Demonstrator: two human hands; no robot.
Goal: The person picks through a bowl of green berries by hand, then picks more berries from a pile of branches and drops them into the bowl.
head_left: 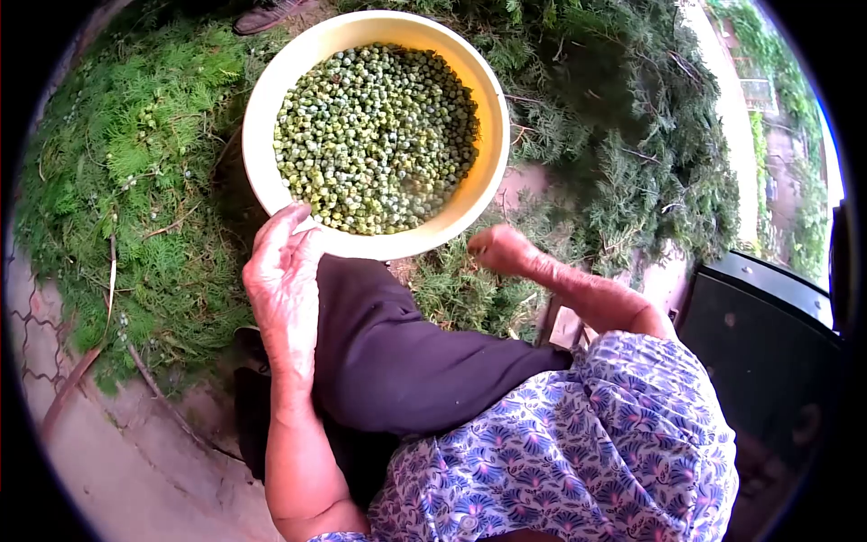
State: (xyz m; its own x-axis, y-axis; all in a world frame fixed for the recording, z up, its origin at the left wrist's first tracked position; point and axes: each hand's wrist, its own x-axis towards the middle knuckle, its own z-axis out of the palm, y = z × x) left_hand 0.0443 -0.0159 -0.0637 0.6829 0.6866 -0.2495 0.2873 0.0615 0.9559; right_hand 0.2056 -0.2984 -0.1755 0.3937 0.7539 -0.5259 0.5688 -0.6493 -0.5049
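A pale yellow tub holds a thick layer of small round green cones. At its lower left edge is my left hand, with thumb and fingers closed on the rim. My right hand hangs just outside the tub's lower right edge, apart from it, over the cut greenery. Its fingers are curled in, and whatever they may hold is hidden.
Cut evergreen branches lie heaped to the left and right of the tub. Bare stems stick out over the paving. A dark box-like object stands at the right. A shoe shows beyond the tub.
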